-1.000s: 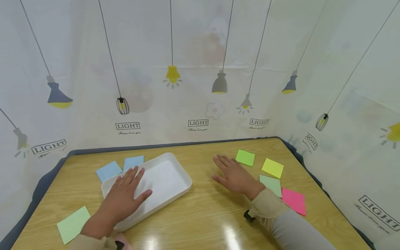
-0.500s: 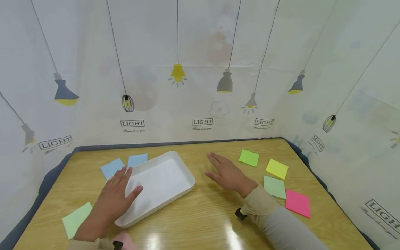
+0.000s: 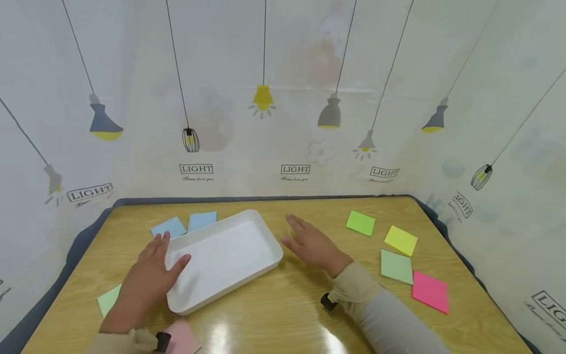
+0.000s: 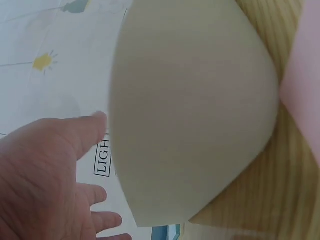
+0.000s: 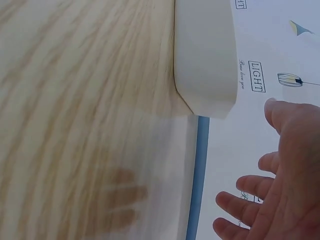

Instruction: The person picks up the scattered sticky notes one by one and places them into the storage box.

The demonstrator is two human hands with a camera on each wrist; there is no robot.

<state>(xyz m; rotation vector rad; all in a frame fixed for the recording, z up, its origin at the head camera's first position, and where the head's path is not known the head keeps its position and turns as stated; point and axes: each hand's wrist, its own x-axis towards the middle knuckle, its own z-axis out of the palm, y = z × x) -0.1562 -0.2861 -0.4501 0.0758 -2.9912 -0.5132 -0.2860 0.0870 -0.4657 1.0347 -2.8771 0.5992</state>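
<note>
A shallow white tray (image 3: 225, 250) lies at a slant on the wooden table (image 3: 274, 305), its inside bare. At its left end is my left hand (image 3: 146, 280), fingers straight and thumb spread over the rim in the head view. My right hand (image 3: 316, 248) is just past the tray's right end, fingers extended and holding nothing. In the left wrist view, the tray's outer wall (image 4: 195, 115) stands beside the thumb. The right wrist view has the tray's end (image 5: 205, 55) a gap away from the relaxed fingers (image 5: 240, 207).
Two blue sticky notes (image 3: 202, 220) lie behind the tray, with a pale green note (image 3: 109, 299) and a light pink one (image 3: 182, 339) nearer me. To the right are lime (image 3: 360, 223), yellow (image 3: 401, 241), sage green (image 3: 396, 266) and bright pink (image 3: 430, 291) notes. Lamp-print cloth surrounds the table.
My left hand has shifted from over the tray to its left end. The right hand has come left, closer to the tray's right end. The head view has turned slightly left.
</note>
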